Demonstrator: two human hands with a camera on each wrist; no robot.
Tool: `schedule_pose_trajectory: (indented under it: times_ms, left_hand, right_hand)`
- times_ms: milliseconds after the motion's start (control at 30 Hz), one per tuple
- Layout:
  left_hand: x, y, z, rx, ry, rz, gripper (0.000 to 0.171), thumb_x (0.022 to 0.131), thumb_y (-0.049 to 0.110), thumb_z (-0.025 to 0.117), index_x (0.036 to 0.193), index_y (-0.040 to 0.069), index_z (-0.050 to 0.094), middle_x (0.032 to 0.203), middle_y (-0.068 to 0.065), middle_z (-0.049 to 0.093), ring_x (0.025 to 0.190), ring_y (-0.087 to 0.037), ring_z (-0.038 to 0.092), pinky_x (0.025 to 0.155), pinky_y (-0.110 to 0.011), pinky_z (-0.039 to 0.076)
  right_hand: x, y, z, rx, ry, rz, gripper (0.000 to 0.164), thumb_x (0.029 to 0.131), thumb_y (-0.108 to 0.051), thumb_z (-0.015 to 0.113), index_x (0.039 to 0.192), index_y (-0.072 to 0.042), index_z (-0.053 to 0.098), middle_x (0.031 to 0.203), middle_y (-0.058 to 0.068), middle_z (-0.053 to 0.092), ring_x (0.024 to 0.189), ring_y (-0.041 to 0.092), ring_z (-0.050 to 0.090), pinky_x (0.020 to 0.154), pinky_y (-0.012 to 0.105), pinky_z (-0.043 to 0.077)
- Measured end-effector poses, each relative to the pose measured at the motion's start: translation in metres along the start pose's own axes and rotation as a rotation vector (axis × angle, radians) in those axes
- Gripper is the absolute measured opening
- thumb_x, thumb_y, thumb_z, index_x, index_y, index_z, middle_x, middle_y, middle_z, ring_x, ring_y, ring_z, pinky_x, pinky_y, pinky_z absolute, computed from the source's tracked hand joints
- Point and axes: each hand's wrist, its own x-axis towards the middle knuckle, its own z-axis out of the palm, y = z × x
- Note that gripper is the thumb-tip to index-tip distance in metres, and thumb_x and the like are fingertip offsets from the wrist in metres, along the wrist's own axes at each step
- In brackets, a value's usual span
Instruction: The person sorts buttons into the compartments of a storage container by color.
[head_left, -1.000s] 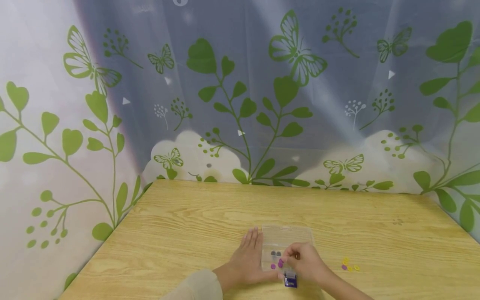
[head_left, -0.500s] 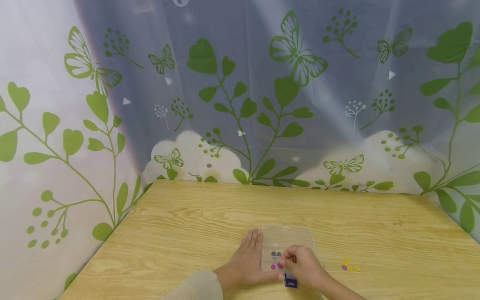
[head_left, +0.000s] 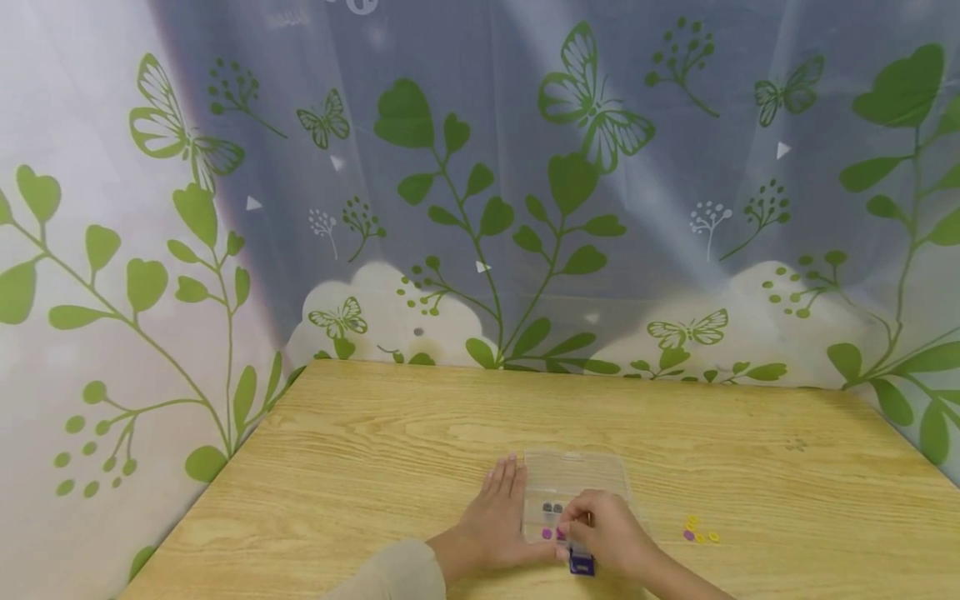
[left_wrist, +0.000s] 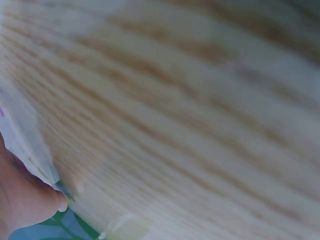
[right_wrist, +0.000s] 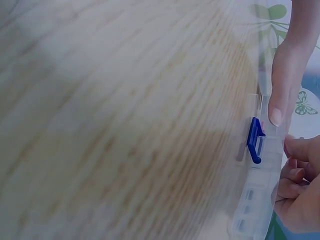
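Observation:
A clear plastic compartment box (head_left: pixel 536 521) lies with its transparent lid (head_left: pixel 576 473) folded back and a dark blue latch (head_left: pixel 582 562) at its front. My left hand (head_left: pixel 491 517) rests along the box's left side, fingers straight and thumb stretched along the front wall. Over the front compartments, the thumb and forefinger of my right hand (head_left: pixel 603 529) pinch a small purple disc (head_left: pixel 560 534), partly hidden by the fingertips. Another purple disc (head_left: pixel 547 533) lies in the box to its left. Two dark grey round pieces (head_left: pixel 552 507) sit in the compartment behind.
Right of the box, several small yellow rings (head_left: pixel 713 537) and a purple disc (head_left: pixel 688 535) lie loose on the wooden table (head_left: pixel 375 433). A patterned curtain (head_left: pixel 480 208) hangs behind the table and along its left side.
My right hand has lowered slightly, bringing its purple disc down into the box; in the last half second it has barely moved. The left hand has stayed in place.

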Motion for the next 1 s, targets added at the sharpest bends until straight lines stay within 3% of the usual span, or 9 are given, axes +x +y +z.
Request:
schedule_pose_trajectory:
  times_ms: [200, 467, 700, 1000]
  left_hand:
    - [0.000, 0.002, -0.001, 0.001, -0.006, -0.004, 0.113, 0.075, 0.077, 0.046, 0.146, -0.004, 0.014, 0.154, -0.024, 0.009, 0.144, -0.033, 0.012, 0.118, -0.039, 0.017]
    - [0.003, 0.000, 0.002, -0.017, -0.002, 0.001, 0.115, 0.074, 0.079, 0.044, 0.147, -0.003, 0.012, 0.154, -0.023, 0.008, 0.144, -0.033, 0.012, 0.118, -0.040, 0.017]
    - [0.002, -0.001, 0.003, -0.018, 0.004, 0.009, 0.114, 0.074, 0.079, 0.044, 0.147, -0.004, 0.013, 0.154, -0.024, 0.009, 0.143, -0.034, 0.012, 0.118, -0.041, 0.018]
    - [0.004, -0.002, 0.004, -0.018, -0.007, 0.003, 0.114, 0.074, 0.080, 0.044, 0.147, -0.003, 0.013, 0.154, -0.023, 0.008, 0.144, -0.033, 0.011, 0.118, -0.040, 0.017]
  right_hand:
    - [-0.002, 0.003, -0.006, 0.015, 0.063, 0.035, 0.006, 0.082, -0.009, 0.067, 0.077, -0.006, 0.068, 0.074, -0.001, 0.060, 0.062, -0.001, 0.041, 0.052, 0.016, 0.040]
    - [-0.005, 0.007, -0.016, -0.004, 0.148, 0.012, 0.008, 0.081, -0.009, 0.068, 0.076, -0.003, 0.067, 0.067, -0.003, 0.058, 0.059, -0.003, 0.037, 0.050, 0.015, 0.038]
    - [-0.010, 0.012, -0.024, -0.019, 0.170, 0.031, 0.005, 0.080, -0.009, 0.069, 0.077, -0.005, 0.068, 0.070, -0.002, 0.062, 0.060, -0.004, 0.038, 0.052, 0.015, 0.039]
    - [-0.016, 0.018, -0.034, -0.041, 0.194, 0.065, 0.006, 0.081, -0.010, 0.069, 0.076, -0.006, 0.068, 0.065, -0.005, 0.056, 0.056, -0.002, 0.035, 0.048, 0.016, 0.035]
